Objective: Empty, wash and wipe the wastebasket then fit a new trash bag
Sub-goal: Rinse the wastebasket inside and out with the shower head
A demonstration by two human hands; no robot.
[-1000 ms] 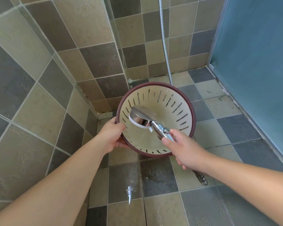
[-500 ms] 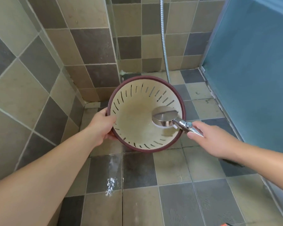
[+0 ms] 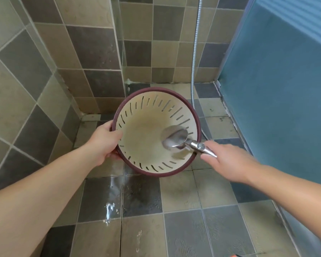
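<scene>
— Wet floor tiles [image 3: 141, 197] down here, shiny with puddles. Could that cause trouble?

— A slip, I'd say. Left hand [image 3: 104, 143] has its fingers wrapped over the wastebasket [image 3: 146, 138] rim, holding it tilted above the floor in the corner.

— And the slots?

— Water may shoot out through them onto the walls. Right hand [image 3: 228, 162] grasps the shower head [image 3: 176, 138] handle, aimed inside; a wet grip could let it twist and spray outward.

brown and grey tiled walls [image 3: 93, 52], wet tiled floor [image 3: 141, 199], frosted blue panel [image 3: 278, 93] at right.
</scene>
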